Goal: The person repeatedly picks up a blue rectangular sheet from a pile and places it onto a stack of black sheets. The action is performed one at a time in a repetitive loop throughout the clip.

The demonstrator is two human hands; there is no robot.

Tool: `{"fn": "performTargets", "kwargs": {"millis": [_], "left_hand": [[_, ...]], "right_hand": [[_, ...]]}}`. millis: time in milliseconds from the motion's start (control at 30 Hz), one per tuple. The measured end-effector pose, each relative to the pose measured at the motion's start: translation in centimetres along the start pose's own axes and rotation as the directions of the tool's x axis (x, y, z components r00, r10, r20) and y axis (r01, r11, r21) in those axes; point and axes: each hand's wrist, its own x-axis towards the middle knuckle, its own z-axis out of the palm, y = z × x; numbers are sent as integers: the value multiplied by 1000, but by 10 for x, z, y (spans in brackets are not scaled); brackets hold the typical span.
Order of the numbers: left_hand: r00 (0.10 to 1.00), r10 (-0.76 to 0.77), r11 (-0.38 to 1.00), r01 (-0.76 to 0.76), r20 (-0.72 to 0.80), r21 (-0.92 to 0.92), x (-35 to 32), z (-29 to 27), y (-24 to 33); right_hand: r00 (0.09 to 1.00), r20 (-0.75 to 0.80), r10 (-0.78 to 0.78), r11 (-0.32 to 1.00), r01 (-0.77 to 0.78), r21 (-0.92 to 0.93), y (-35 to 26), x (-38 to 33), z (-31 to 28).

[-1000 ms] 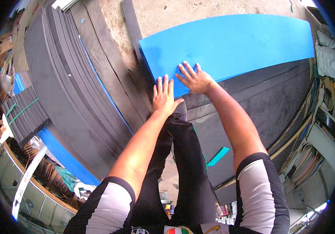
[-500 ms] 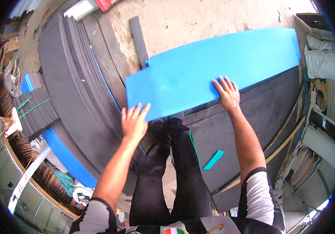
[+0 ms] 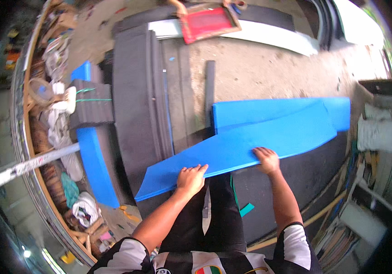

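A long blue foam sheet [image 3: 241, 141] slants across the middle, its left end nearer to me and overlapping the black sheets there. Its left end shows more than one layer at the edge. My left hand [image 3: 192, 180] is closed over its near edge, left of centre. Farther right, my right hand [image 3: 266, 160] grips the same edge, fingers bent on top; both thumbs are hidden. Behind and partly under this sheet lies another blue foam piece [image 3: 278, 107], squarer to me. Large black foam sheets [image 3: 296, 182] lie beneath, on the right.
Long black foam sheets [image 3: 134, 91] are stacked at left, beside a tied black bundle [image 3: 91, 104] and a blue block [image 3: 99, 166]. A teal strip [image 3: 247, 209] lies near my legs. At the far side, another person's hand [image 3: 177, 7] touches a red framed screen [image 3: 210, 23].
The upper blue sheet has swung and slid left toward me, uncovering the blue piece behind it. My hands have gone from resting flat to gripping its edge. The view has shifted, showing the red screen.
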Motion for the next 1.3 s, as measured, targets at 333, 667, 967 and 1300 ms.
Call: {"fn": "performTargets", "kwargs": {"millis": [333,667,967,1300], "left_hand": [[829,-399,916,382,-393,-125,-180,-8,-80],[587,-626,778,519,-514,-354,-275,-23,-36],[292,-706,707,238,-645,-666,-487,110,17],[-172,-981,163,-466,-91,-870,-819,180,-97]], "right_hand": [[988,88,-128,991,132,-38,-45,55,-61],[744,-83,-663,743,641,-192,-293,123,-147],[164,-192,-968,196,967,-161,-583,1,-160],[-519,-206,-829,-506,855,-115,-814,-204,-138]]}}
